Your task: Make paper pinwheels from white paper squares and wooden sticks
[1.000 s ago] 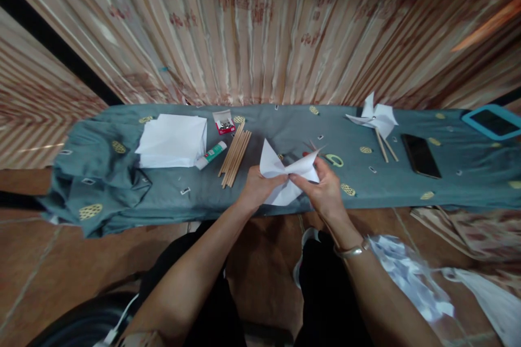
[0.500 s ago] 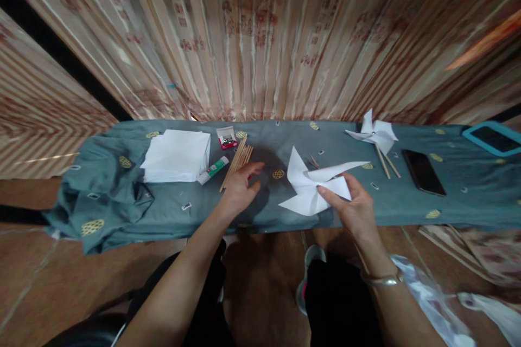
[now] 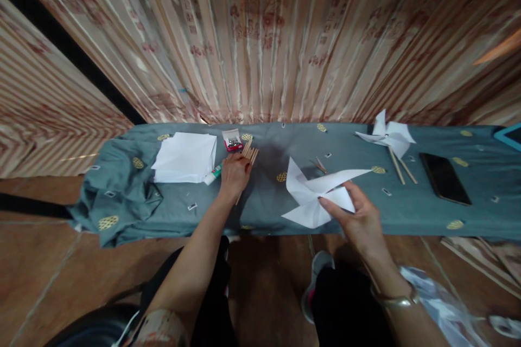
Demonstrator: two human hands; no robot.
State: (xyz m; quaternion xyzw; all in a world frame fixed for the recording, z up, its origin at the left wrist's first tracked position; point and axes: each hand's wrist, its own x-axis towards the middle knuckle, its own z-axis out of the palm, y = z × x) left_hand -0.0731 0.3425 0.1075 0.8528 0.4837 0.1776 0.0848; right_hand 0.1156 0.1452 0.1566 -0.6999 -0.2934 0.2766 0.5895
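Note:
My right hand (image 3: 360, 214) pinches a folded white paper pinwheel (image 3: 311, 195) near its centre, thumb on top, its pointed blades spreading to the left and up. Over a small bundle of thin wooden sticks (image 3: 251, 153) lies my left hand (image 3: 235, 176), its fingers curled down on them. Stick ends show above and below that hand; how many it grips is hidden. A green and white glue stick (image 3: 214, 174) lies against the left side of this hand, partly covered by it. Just behind the held pinwheel is a pair of small scissors (image 3: 319, 165).
A stack of white paper (image 3: 185, 157) lies at the left, beside an open red box of small metal pieces (image 3: 233, 142). To the right are another pinwheel (image 3: 388, 134) with two sticks, a black phone (image 3: 444, 178) and a blue-framed device (image 3: 510, 136). A curtain (image 3: 260, 38) hangs behind.
My left hand has moved left and back onto the wooden sticks, and its fingers have closed. The sticks' lower end has shifted right. My right hand still holds the pinwheel.

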